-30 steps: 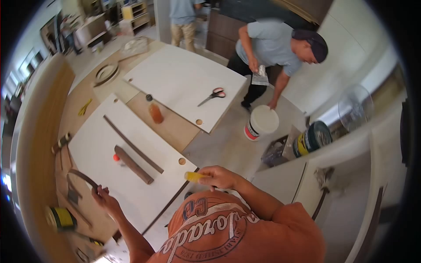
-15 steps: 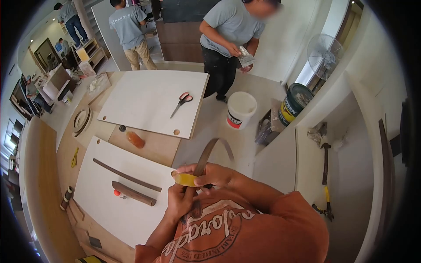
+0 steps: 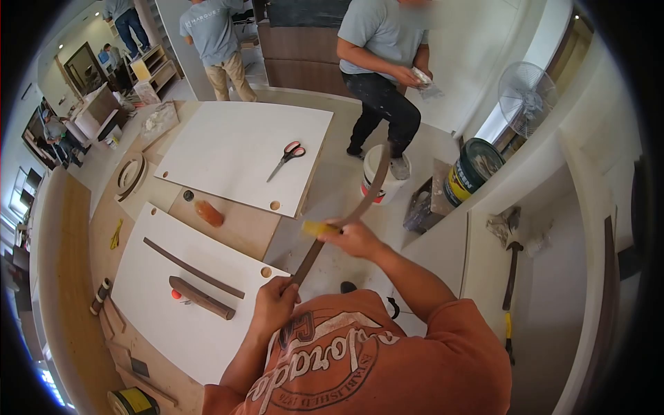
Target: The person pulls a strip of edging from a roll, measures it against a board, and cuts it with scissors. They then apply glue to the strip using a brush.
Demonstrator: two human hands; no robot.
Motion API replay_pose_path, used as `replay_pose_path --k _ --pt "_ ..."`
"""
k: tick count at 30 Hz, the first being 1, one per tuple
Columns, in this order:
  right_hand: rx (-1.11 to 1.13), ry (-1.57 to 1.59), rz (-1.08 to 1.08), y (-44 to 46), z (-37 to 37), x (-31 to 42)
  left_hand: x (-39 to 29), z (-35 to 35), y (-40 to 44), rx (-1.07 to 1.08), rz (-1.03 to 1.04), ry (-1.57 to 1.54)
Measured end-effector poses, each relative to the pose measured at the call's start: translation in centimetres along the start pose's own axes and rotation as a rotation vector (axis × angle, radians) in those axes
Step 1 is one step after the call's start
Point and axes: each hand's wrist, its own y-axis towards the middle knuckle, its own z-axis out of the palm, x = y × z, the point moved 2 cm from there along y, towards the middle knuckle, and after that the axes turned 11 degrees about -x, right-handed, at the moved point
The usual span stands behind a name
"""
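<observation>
My left hand (image 3: 278, 304) pinches the lower end of a long, brown edging strip (image 3: 308, 261), just above the orange shirt. Farther up the strip, my right hand (image 3: 357, 240) is closed around a small yellow piece (image 3: 317, 228), blurred and of unclear kind, pressed against the strip. Beyond that hand the strip curves upward, overlapping a white bucket (image 3: 372, 166). A second thin brown strip (image 3: 194, 268) lies on the near white panel (image 3: 145, 311), beside a thicker brown wooden piece (image 3: 200, 297) with a small red object (image 3: 176, 294) next to it.
Scissors (image 3: 286, 160) lie on the far white panel (image 3: 228, 138). An orange bottle (image 3: 208, 213) rests between the panels. A co-worker (image 3: 380, 69) stands with one foot up at the bucket. A dark green pail (image 3: 474, 169), fan (image 3: 527, 99) and hammer (image 3: 512, 277) are on the right.
My hands have moved apart. The right hand has gone up and away with the yellow piece, and the strip is now stretched straighter. The co-worker has raised a foot to the bucket.
</observation>
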Motion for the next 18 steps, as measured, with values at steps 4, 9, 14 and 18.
replay_pose_path --k 4,9,14,18 --pt "-0.22 -0.315 -0.22 2.9 -3.8 -2.0 0.1 -2.0 -2.4 -0.036 -0.072 -0.031" --pt "-0.199 -0.369 -0.143 6.8 -5.8 -1.4 -0.7 -3.7 -5.7 -0.102 -0.124 -0.069" --pt "-0.207 -0.439 -0.18 12.3 -8.1 1.3 -2.3 -4.8 -7.6 -0.223 -0.032 -0.039" --pt "-0.454 -0.664 -0.29 18.3 -11.5 -2.5 -0.4 -4.5 -7.4 -0.248 -0.071 -0.067"
